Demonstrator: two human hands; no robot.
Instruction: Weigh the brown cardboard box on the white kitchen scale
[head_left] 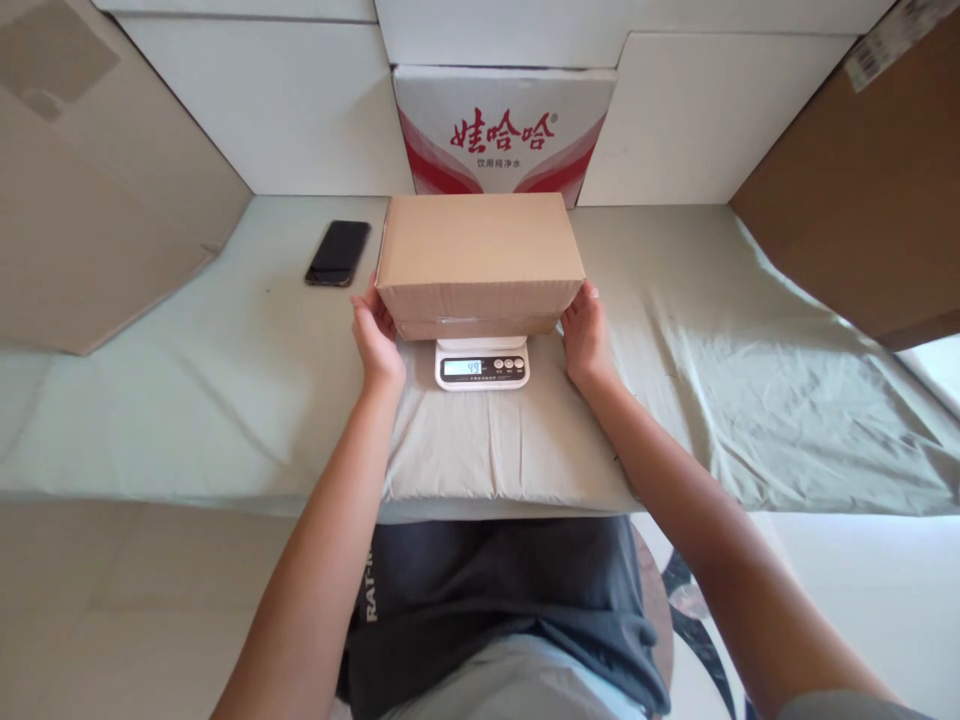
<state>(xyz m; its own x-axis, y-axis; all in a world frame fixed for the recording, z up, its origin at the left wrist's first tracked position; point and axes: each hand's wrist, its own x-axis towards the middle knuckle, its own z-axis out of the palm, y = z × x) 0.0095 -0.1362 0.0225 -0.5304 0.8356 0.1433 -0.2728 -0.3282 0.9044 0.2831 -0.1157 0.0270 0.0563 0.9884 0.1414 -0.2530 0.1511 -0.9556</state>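
– How far along are you?

– You have the tan rectangular cardboard box set over the small white plastic scale, so placing it looks done. The scale's pale rectangular display shows what seems to be 49; you cannot make out the unit at this size.

– And what is left for you?

– Your hands are not yet off the box, so letting go looks like the part left. You cannot tell from here whether that 49 is the full load, since your hands may be bearing some of it. The contact underneath is hidden from you as well.

– Where does the box lie relative to your hands?

– Right between them. Your left hand is at its left side near the front corner, thumb upward; your right hand is at the right front corner. Your 2 hands are apart from each other but clamped on the box from opposite sides; how hard they press, you cannot tell. Just left of the box, your black rectangular phone lies on the pale green fabric cover, touching neither hand
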